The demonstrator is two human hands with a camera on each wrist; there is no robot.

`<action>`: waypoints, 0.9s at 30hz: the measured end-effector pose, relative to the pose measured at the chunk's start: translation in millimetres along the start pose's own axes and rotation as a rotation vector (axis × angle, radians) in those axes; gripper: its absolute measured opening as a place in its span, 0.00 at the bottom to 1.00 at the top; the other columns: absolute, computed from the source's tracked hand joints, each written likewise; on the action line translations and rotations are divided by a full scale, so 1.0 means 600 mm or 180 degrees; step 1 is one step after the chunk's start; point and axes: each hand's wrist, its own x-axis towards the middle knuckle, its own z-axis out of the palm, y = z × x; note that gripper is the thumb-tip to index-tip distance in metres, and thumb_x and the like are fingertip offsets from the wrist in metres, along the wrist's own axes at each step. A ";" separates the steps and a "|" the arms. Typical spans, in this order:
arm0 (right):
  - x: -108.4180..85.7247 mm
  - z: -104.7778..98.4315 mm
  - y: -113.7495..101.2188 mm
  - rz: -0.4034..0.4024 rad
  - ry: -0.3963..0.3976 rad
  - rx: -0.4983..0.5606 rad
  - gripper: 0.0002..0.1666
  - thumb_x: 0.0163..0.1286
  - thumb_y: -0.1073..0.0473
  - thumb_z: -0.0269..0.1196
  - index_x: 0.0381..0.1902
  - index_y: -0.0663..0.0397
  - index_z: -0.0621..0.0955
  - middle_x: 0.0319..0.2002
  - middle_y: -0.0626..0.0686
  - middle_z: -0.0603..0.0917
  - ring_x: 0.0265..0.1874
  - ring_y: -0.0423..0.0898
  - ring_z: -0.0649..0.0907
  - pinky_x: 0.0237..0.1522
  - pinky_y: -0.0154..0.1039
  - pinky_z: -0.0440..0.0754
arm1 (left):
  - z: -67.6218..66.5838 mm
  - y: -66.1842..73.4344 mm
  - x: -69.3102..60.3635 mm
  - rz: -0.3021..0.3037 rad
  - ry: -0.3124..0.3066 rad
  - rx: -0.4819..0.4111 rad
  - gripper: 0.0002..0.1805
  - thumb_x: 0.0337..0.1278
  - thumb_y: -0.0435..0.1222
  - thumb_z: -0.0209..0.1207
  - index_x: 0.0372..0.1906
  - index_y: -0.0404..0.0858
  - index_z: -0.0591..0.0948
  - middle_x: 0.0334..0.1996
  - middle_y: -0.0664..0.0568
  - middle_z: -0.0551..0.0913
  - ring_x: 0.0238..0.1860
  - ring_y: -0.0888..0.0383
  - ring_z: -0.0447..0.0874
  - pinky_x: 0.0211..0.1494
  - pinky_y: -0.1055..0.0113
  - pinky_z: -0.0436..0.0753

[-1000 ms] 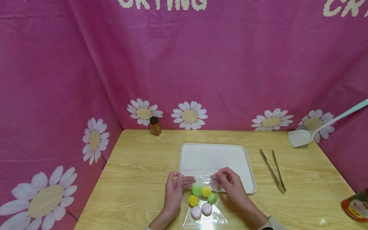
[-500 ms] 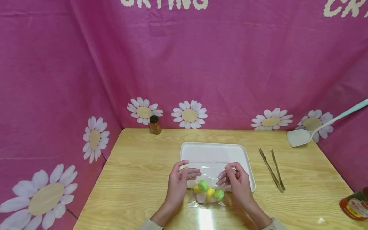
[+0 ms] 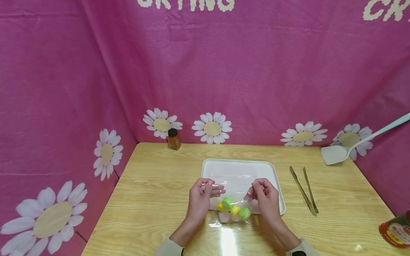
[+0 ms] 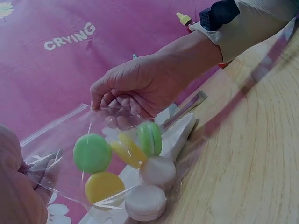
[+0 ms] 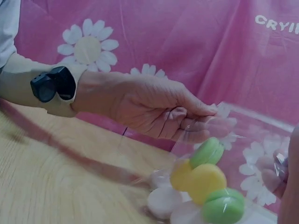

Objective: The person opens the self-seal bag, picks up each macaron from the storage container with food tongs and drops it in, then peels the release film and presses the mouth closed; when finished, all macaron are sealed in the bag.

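Between both hands hangs a clear plastic bag [image 4: 63,133] with several macarons inside. Green [image 4: 92,153], yellow [image 4: 104,188] and pale whitish [image 4: 145,202] ones lie bunched in its lower part. My left hand [image 3: 199,200] pinches the bag's left side near the top, thumb against the fingers. On the opposite side, my right hand [image 3: 267,199] pinches the upper edge between thumb and index finger, its other fingers behind the film. In the head view the bag overlaps the front of a white tray [image 3: 238,169].
Metal tongs [image 3: 304,192] lie right of the tray on the wooden table [image 3: 153,185]. A white spatula [image 3: 334,153] with a mint handle is at the back right. A small black-capped jar [image 3: 174,139] stands at the back left. A red-labelled bottle [image 3: 397,229] is at the right edge.
Both hands have lifted the bag and moved slightly forward. It has gone from lying spread out to hanging steeper, and the macarons have bunched together. Little differs over the last half second.
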 end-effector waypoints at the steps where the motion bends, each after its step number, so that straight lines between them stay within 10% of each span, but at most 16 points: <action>1: 0.002 -0.001 -0.001 -0.0023 -0.0028 -0.0012 0.16 0.82 0.66 0.55 0.43 0.82 0.71 0.23 0.51 0.83 0.20 0.43 0.87 0.27 0.35 0.86 | 0.000 0.000 0.001 0.0005 0.0011 -0.0013 0.15 0.83 0.39 0.48 0.52 0.28 0.74 0.42 0.35 0.90 0.43 0.45 0.93 0.48 0.58 0.88; 10: 0.023 0.006 -0.016 -0.0256 -0.0034 -0.0097 0.16 0.76 0.71 0.61 0.58 0.73 0.77 0.36 0.56 0.89 0.35 0.42 0.89 0.41 0.34 0.86 | 0.003 -0.003 0.001 0.0115 0.0116 -0.0164 0.18 0.83 0.36 0.48 0.61 0.24 0.69 0.42 0.30 0.88 0.43 0.41 0.92 0.48 0.58 0.88; 19: 0.031 0.047 -0.063 -0.2261 -0.0034 -0.1600 0.31 0.61 0.72 0.71 0.64 0.64 0.80 0.61 0.62 0.81 0.62 0.57 0.77 0.68 0.34 0.68 | 0.007 -0.001 0.001 0.0142 0.0161 -0.0157 0.18 0.84 0.35 0.46 0.65 0.27 0.66 0.43 0.31 0.89 0.45 0.39 0.91 0.49 0.57 0.88; 27: 0.025 0.100 -0.070 -0.2637 -0.0677 -0.2144 0.22 0.64 0.66 0.71 0.56 0.59 0.84 0.56 0.57 0.84 0.59 0.56 0.79 0.58 0.53 0.70 | 0.013 0.002 0.000 0.0158 0.0203 -0.0220 0.15 0.83 0.34 0.47 0.62 0.28 0.68 0.44 0.31 0.89 0.44 0.45 0.92 0.49 0.56 0.88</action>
